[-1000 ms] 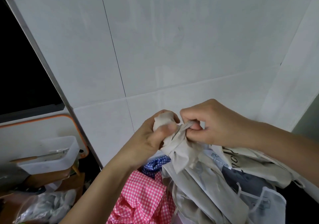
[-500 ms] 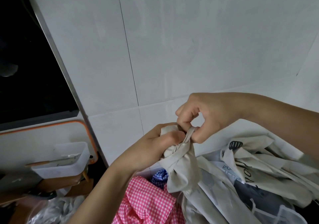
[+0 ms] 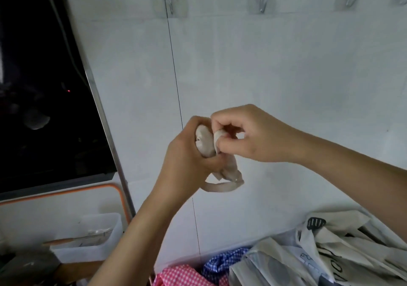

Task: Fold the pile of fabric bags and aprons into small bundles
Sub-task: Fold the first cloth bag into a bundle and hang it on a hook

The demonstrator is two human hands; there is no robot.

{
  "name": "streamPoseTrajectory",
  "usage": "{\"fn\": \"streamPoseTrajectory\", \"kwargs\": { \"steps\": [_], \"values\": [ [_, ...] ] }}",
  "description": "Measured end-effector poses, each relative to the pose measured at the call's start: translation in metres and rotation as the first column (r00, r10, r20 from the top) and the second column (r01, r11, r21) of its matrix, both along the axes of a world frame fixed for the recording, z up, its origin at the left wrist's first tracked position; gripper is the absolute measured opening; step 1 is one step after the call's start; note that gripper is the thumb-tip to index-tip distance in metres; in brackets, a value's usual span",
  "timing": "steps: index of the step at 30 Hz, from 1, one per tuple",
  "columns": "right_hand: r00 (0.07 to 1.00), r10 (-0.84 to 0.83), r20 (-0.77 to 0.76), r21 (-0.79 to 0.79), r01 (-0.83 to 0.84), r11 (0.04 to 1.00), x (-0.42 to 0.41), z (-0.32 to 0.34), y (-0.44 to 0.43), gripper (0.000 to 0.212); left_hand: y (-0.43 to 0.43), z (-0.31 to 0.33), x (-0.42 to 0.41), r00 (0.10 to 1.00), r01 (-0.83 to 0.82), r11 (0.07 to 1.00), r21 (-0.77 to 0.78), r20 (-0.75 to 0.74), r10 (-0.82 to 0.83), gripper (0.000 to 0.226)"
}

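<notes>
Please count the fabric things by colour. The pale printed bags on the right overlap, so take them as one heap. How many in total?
beige bundle, held up in both hands: 1
pink checked fabric: 1
blue checked fabric: 1
heap of pale printed bags: 1
Total: 4

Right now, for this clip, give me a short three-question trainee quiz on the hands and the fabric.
1. Fill in: the ___ hand grips the bundle.
2. The right hand pinches: A the strap, B a cup, C nothing.
3. True or false: the bundle is held clear above the pile.
Key: 1. left hand; 2. A; 3. true.
</notes>
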State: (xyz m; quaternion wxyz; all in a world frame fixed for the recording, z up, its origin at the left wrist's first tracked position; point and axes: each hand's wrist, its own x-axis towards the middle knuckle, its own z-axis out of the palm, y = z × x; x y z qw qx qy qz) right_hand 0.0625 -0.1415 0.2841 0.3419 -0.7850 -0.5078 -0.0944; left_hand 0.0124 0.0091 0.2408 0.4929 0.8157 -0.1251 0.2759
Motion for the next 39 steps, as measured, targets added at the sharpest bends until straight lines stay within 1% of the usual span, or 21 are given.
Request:
{"fn": "streamPoseTrajectory", "kwargs": {
  "steps": [3, 5, 6, 9, 11, 13, 16, 19, 21, 23, 25, 26, 27, 29, 30, 32, 34, 35, 36, 37, 39],
  "values": [
    [0.97, 0.109, -0.217, 0.29, -0.043, 0.956, 0.005, 0.01, 0.005, 0.01, -0.003, 0.014, 0.005, 0.989, -0.06, 0.994, -0.095, 0.131, 0.072, 0.034],
    [0.924, 0.198, -0.326, 0.38, -0.064, 0.923, 0.012, 0.021, 0.007, 0.008, -0.008, 0.018, 0.006, 0.977, -0.099, 0.985, -0.142, 0.172, 0.123, 0.044],
    [0.92, 0.207, -0.333, 0.386, -0.067, 0.92, 0.016, 0.027, 0.007, 0.008, -0.008, 0.02, 0.008, 0.976, -0.098, 0.983, -0.152, 0.179, 0.125, 0.049],
    [0.971, 0.105, -0.216, 0.293, -0.038, 0.955, 0.029, 0.05, 0.008, 0.005, -0.001, 0.034, 0.019, 0.987, -0.044, 0.976, -0.211, 0.142, 0.076, 0.055],
    [0.994, 0.018, -0.107, 0.229, 0.007, 0.973, 0.035, 0.069, 0.008, 0.002, 0.008, 0.044, 0.031, 0.994, 0.053, 0.972, -0.23, 0.105, -0.03, 0.056],
    [0.998, -0.032, -0.049, 0.208, 0.041, 0.977, 0.038, 0.086, 0.01, 0.005, 0.015, 0.049, 0.042, 0.986, 0.161, 0.948, -0.275, 0.088, -0.142, 0.059],
    [0.998, -0.063, -0.021, 0.197, 0.066, 0.978, 0.041, 0.1, 0.018, 0.008, 0.017, 0.058, 0.048, 0.985, 0.167, 0.91, -0.38, 0.111, -0.134, 0.055],
    [0.995, -0.097, 0.024, 0.237, 0.089, 0.967, 0.04, 0.103, 0.024, 0.01, 0.022, 0.065, 0.051, 0.978, 0.206, 0.866, -0.456, 0.133, -0.163, 0.058],
    [0.992, -0.12, 0.046, 0.282, 0.103, 0.954, 0.04, 0.103, 0.02, 0.012, 0.027, 0.067, 0.05, 0.98, 0.195, 0.827, -0.527, 0.141, -0.141, 0.05],
    [0.988, -0.14, 0.07, 0.319, 0.111, 0.941, 0.037, 0.097, 0.013, 0.015, 0.034, 0.067, 0.049, 0.98, 0.188, 0.805, -0.563, 0.165, -0.113, 0.031],
    [0.982, -0.161, 0.097, 0.299, 0.125, 0.946, 0.032, 0.084, 0.007, 0.013, 0.037, 0.066, 0.047, 0.977, 0.198, 0.793, -0.576, 0.185, -0.109, 0.013],
    [0.98, -0.171, 0.097, 0.283, 0.137, 0.949, 0.03, 0.075, 0.004, 0.013, 0.038, 0.066, 0.046, 0.975, 0.204, 0.784, -0.586, 0.195, -0.108, 0.009],
    [0.98, -0.185, 0.077, 0.273, 0.157, 0.949, 0.029, 0.067, 0.002, 0.019, 0.038, 0.065, 0.045, 0.973, 0.211, 0.771, -0.601, 0.202, -0.109, 0.009],
    [0.977, -0.212, 0.019, 0.233, 0.202, 0.951, 0.025, 0.052, -0.001, 0.041, 0.034, 0.062, 0.043, 0.971, 0.229, 0.738, -0.634, 0.202, -0.128, 0.01],
    [0.974, -0.22, 0.045, 0.188, 0.208, 0.96, 0.022, 0.045, -0.003, 0.051, 0.032, 0.06, 0.042, 0.968, 0.249, 0.717, -0.651, 0.199, -0.156, 0.006],
    [0.934, -0.213, 0.287, 0.039, 0.211, 0.977, 0.017, 0.031, -0.006, 0.06, 0.029, 0.058, 0.042, 0.963, 0.269, 0.679, -0.683, 0.176, -0.205, 0.012],
    [0.803, -0.163, 0.573, -0.054, 0.235, 0.971, 0.018, 0.017, -0.007, 0.049, 0.026, 0.054, 0.042, 0.959, 0.273, 0.653, -0.706, 0.151, -0.238, 0.022],
    [0.741, -0.144, 0.656, -0.056, 0.238, 0.97, 0.018, 0.012, -0.008, 0.036, 0.025, 0.053, 0.042, 0.958, 0.274, 0.647, -0.712, 0.143, -0.249, 0.023],
    [0.71, -0.134, 0.691, -0.039, 0.222, 0.974, 0.017, 0.007, -0.011, 0.024, 0.024, 0.05, 0.042, 0.957, 0.272, 0.643, -0.716, 0.133, -0.258, 0.022],
    [0.707, -0.124, 0.696, -0.02, 0.192, 0.981, 0.016, 0.005, -0.013, 0.02, 0.025, 0.05, 0.043, 0.955, 0.276, 0.633, -0.723, 0.13, -0.268, 0.021],
    [0.775, -0.09, 0.626, 0.023, 0.097, 0.995, 0.009, 0.0, -0.02, 0.029, 0.025, 0.049, 0.042, 0.932, 0.318, 0.566, -0.761, 0.14, -0.334, 0.023]
  ]
}}
